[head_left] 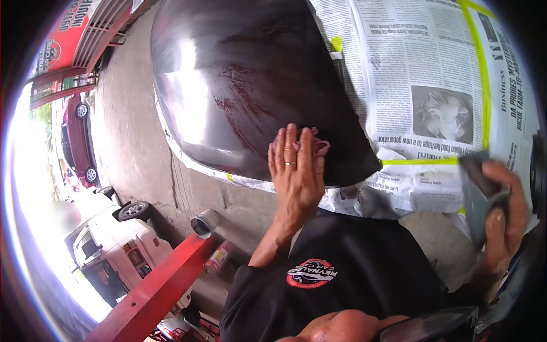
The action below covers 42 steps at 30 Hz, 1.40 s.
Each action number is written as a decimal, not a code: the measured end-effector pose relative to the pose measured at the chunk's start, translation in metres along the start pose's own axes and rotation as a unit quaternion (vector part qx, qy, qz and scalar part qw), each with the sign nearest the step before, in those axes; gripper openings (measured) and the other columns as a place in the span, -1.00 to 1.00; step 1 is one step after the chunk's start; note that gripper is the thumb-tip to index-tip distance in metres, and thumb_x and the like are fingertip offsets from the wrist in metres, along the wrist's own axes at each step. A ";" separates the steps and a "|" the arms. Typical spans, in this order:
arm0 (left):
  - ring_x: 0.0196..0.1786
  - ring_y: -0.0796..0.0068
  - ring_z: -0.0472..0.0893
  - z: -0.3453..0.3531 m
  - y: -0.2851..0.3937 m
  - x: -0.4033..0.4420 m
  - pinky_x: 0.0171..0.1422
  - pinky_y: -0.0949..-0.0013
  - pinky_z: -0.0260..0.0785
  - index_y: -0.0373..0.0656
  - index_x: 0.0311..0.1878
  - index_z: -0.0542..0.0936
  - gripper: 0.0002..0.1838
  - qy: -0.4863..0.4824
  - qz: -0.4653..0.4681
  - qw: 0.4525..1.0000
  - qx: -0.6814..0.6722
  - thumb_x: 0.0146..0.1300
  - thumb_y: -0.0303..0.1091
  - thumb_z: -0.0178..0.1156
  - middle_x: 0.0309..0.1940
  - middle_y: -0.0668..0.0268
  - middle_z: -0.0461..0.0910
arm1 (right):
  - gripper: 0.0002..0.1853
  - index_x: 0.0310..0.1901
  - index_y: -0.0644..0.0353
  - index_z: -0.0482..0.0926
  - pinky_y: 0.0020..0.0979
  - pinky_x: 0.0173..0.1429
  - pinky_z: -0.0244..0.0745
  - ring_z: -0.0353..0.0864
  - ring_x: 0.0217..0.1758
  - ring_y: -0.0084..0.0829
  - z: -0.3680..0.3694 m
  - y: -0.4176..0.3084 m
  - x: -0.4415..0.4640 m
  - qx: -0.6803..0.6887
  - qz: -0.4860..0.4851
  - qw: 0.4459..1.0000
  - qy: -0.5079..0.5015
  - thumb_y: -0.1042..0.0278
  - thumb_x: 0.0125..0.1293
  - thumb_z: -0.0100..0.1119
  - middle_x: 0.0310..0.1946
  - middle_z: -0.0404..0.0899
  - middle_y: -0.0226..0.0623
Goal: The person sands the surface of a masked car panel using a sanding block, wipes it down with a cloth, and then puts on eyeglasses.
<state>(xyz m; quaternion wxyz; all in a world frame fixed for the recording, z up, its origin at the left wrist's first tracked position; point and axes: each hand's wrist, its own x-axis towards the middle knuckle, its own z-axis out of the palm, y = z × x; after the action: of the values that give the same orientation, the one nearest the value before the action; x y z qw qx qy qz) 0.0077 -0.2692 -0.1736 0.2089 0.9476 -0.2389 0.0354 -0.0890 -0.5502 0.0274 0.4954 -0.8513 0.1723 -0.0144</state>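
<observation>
My left hand (296, 165), with a ring on one finger, presses a bunched pinkish-purple cloth (322, 147) onto a dark, glossy car panel (273, 68). Its fingers lie close together over the cloth. Reddish-brown streaks mark the panel just beyond the fingertips. Off to the right, above the newspaper masking, my right hand (507, 208) grips a dark grey flat block (481, 176), blurred by motion. Fingers and thumb close around it from the right side. What the block is exactly, I cannot make out.
Newspaper (393, 74) held with yellow tape (481, 74) covers the surface beside the panel. Lower left are a red metal beam (154, 285), an open can (204, 223) and a bottle (217, 257). A white vehicle (117, 251) and a dark red car (77, 139) stand farther left.
</observation>
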 end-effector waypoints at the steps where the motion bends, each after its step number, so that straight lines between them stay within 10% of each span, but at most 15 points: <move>1: 0.56 -0.18 0.28 0.000 -0.008 0.001 0.64 -0.13 0.01 -0.26 0.50 0.36 -0.44 0.004 -0.006 1.000 0.010 0.51 -0.30 0.11 0.46 -0.16 0.37 | -0.47 0.20 0.35 0.55 -0.39 0.16 0.54 0.65 0.06 -0.31 0.006 0.004 -0.014 0.091 0.125 0.988 0.032 0.08 0.39 0.10 0.09 0.67 -0.03; 8: 0.58 -0.24 0.23 -0.002 -0.038 0.035 0.63 -0.21 -0.03 -0.34 0.59 0.19 -0.34 -0.001 -0.050 0.998 0.023 0.54 -0.22 0.03 0.46 -0.16 0.36 | -0.60 0.15 0.34 0.57 -0.51 -0.04 0.48 0.62 -0.17 -0.54 0.048 0.060 -0.022 0.324 0.226 0.912 -0.109 0.26 0.40 0.13 -0.05 0.68 -0.24; 13: 0.57 -0.43 0.15 0.007 -0.088 0.059 0.63 -0.19 0.00 -0.40 0.56 0.19 -0.37 -0.005 -0.007 0.990 0.141 0.60 -0.23 0.01 0.50 -0.39 0.18 | -0.65 0.13 0.29 0.60 -0.40 -0.04 0.52 0.67 -0.19 -0.36 0.061 0.076 0.000 0.245 0.012 0.940 -0.236 0.40 0.35 0.22 -0.12 0.68 -0.20; 20: 0.67 -0.16 0.04 -0.014 -0.097 0.113 0.72 -0.16 -0.15 -0.15 0.58 0.28 -0.47 -0.046 -0.171 0.984 -0.031 0.63 -0.23 -0.13 0.38 0.00 0.51 | -0.63 0.17 0.23 0.57 -0.23 0.07 0.60 0.73 -0.02 -0.10 0.066 0.097 0.006 0.298 -0.029 0.908 -0.294 0.30 0.39 0.30 -0.01 0.69 -0.13; 23: 0.70 -0.18 -0.08 -0.021 -0.091 0.114 0.73 -0.21 -0.25 -0.02 0.61 0.28 -0.47 -0.089 -0.102 0.990 0.051 0.62 -0.29 -0.13 0.39 -0.05 0.50 | -0.62 0.18 0.22 0.57 -0.21 0.08 0.61 0.73 -0.01 -0.09 0.065 0.104 0.006 0.291 -0.044 0.910 -0.294 0.29 0.40 0.30 0.01 0.69 -0.13; 34: 0.68 -0.46 -0.23 -0.009 -0.045 0.106 0.61 -0.51 -0.24 0.45 0.54 0.41 -0.26 -0.124 -0.073 0.984 0.109 0.41 -0.60 -0.07 0.72 -0.02 -0.20 | -0.33 0.14 0.26 0.61 -0.21 0.09 0.60 0.75 0.02 -0.08 0.066 0.102 0.012 0.289 -0.082 0.902 -0.309 0.09 0.06 0.64 0.01 0.69 -0.03; 42: 0.68 -0.45 -0.24 -0.019 -0.065 0.073 0.63 -0.47 -0.31 0.43 0.42 0.57 -0.33 -0.149 -0.017 0.987 0.055 0.44 -0.61 -0.05 0.71 -0.08 -0.21 | -0.29 0.16 0.12 0.59 -0.22 0.06 0.63 0.72 0.02 -0.12 0.070 0.098 0.014 0.268 -0.107 0.903 -0.318 0.10 -0.01 0.72 0.01 0.66 -0.12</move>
<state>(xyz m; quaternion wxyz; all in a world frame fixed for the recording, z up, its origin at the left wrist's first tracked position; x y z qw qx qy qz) 0.1031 -0.2412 -0.1688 0.1195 0.9562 -0.2493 -0.0966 -0.0898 -0.5396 -0.0931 0.7289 -0.6590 -0.0966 0.1583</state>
